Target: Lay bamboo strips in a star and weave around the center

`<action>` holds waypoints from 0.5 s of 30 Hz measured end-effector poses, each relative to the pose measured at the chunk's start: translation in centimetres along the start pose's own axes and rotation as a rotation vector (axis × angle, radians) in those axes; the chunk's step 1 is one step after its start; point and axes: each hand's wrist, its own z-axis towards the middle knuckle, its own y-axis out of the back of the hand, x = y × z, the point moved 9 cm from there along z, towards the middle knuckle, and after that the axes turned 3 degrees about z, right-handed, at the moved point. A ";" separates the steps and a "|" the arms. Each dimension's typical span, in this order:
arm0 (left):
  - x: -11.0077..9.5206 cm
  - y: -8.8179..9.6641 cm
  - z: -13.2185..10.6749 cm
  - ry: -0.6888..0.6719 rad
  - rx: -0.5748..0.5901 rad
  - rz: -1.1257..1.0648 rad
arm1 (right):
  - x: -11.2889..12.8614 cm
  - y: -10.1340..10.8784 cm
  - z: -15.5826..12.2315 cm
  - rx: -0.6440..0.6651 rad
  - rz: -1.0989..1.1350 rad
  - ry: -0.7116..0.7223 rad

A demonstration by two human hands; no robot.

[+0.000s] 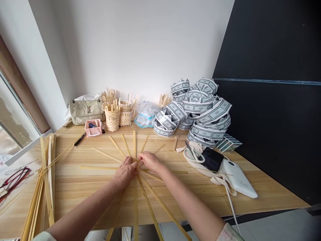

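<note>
Long bamboo strips (125, 144) lie fanned out like spokes on the wooden table (75, 187), crossing at one centre. My left hand (126, 172) presses down on that crossing, fingers bent over the strips. My right hand (149, 161) sits just right of it, fingertips pinched on a strip at the centre. The exact strip under each finger is hidden by the hands.
A bundle of spare strips (42, 187) lies at the left edge beside red glasses (13, 180). Woven baskets (112, 115), a pink box (93, 128), a handbag (86, 111) and stacked patterned bands (200, 110) line the back. Scissors (192, 151), a phone (212, 159) and a white device (238, 180) lie right.
</note>
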 end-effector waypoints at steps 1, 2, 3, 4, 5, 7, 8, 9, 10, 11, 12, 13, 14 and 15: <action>0.0 0.0 0.0 0.005 0.010 -0.006 | -0.1 0.0 0.0 0.008 -0.001 0.005; 0.0 0.0 0.0 0.006 0.021 -0.011 | -0.1 0.1 0.0 0.017 -0.002 0.011; -0.1 0.0 0.0 0.005 0.028 -0.012 | -0.1 0.2 0.1 0.026 -0.002 0.018; -0.1 -0.1 0.1 0.000 0.032 -0.013 | -0.1 0.3 0.1 0.036 -0.001 0.025; -0.2 -0.1 0.1 -0.007 0.031 -0.012 | 0.0 0.4 0.1 0.045 -0.001 0.032; -0.1 -0.1 0.1 -0.018 0.016 -0.005 | 0.0 0.6 0.1 0.062 -0.001 0.041; -0.1 -0.1 0.1 -0.025 0.008 -0.002 | 0.1 0.7 0.1 0.068 -0.001 0.044; -0.2 -0.1 0.1 -0.034 0.002 -0.001 | 0.1 0.8 0.1 0.071 -0.001 0.045; -0.2 -0.2 0.1 -0.040 -0.002 -0.004 | 0.2 0.8 0.1 0.071 0.000 0.043; -0.2 -0.2 0.1 -0.044 -0.004 -0.010 | 0.2 0.8 0.1 0.067 0.001 0.040; -0.1 -0.2 0.1 -0.044 -0.005 -0.019 | 0.2 0.8 0.1 0.060 0.002 0.033; -0.1 -0.3 0.1 -0.039 -0.004 -0.027 | 0.2 0.7 0.2 0.050 0.005 0.023; 0.0 -0.3 0.2 -0.031 0.000 -0.035 | 0.2 0.6 0.2 0.037 0.008 0.010; 0.1 -0.4 0.2 -0.023 0.006 -0.041 | 0.2 0.5 0.3 0.022 0.012 -0.005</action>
